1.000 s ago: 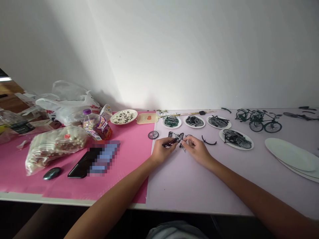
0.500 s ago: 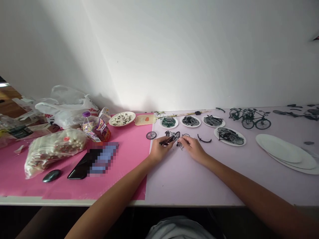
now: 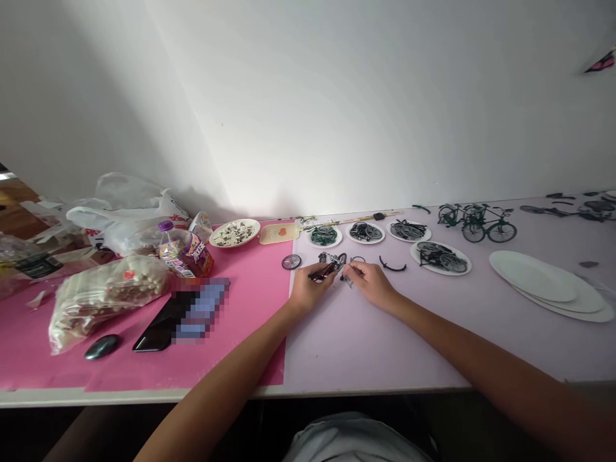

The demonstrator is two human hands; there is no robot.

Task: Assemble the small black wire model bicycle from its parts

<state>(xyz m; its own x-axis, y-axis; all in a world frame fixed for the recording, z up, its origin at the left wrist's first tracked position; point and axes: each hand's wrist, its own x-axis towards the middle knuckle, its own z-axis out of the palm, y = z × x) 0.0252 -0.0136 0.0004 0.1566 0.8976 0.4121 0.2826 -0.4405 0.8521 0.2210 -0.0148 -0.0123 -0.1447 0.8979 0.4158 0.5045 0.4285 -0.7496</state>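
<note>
Over the pale right-hand part of the table, my left hand [image 3: 308, 287] is closed around a partly built model bicycle [image 3: 331, 266], black and grey. My right hand [image 3: 369, 282] pinches a small grey piece [image 3: 347, 277] against the bicycle's near end; fingers hide how the two meet. A loose model wheel [image 3: 291, 262] lies just left of my left hand. Behind my right hand a thin dark ring-shaped piece [image 3: 357, 260] is partly covered. To the right rests a curved black part [image 3: 392, 264].
Several plates of bicycle parts, such as one plate [image 3: 469, 268], stand behind. Finished model bicycles [image 3: 488, 224] are at the back right, near stacked white plates [image 3: 534, 276]. Leftward are a phone [image 3: 158, 327], a mouse [image 3: 102, 346], a bottle [image 3: 185, 253] and a filled bag [image 3: 108, 292].
The view has tilted slightly. My right fingers have turned a little at the bicycle, and the grey piece shows more between them. My left hand keeps its hold.
</note>
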